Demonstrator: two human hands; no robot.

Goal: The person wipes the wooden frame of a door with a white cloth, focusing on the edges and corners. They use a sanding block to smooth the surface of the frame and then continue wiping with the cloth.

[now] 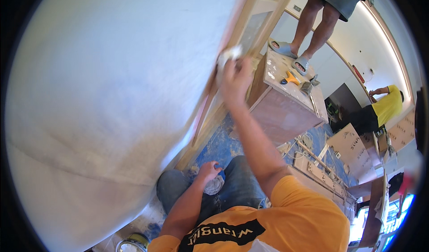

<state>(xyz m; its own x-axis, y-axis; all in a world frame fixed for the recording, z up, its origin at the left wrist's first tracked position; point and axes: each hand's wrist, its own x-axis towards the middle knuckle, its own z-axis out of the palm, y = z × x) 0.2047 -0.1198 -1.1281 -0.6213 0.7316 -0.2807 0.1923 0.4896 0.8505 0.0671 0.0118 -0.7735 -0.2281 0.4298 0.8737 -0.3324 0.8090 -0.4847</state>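
Note:
My right hand [235,83] is raised to the edge of the large white wall panel [107,73]. Its fingers are closed round a white cloth [230,55], which presses against the pinkish-brown strip along the wooden frame [243,24]. Motion smears the cloth and fingertips a little. Low over my lap, between my bent knees, my left hand [208,170] has its fingers curled round a crumpled grey-white wad [214,185]. Whether that wad is cloth or plastic cannot be made out.
A person in grey slides stands on a wooden box [286,111], beside an orange-handled tool [291,77] and a scraper [306,88]. Boards and cables litter the blue floor covering [223,140]. A tin [132,243] stands at lower left. Another person in yellow [388,106] works far right.

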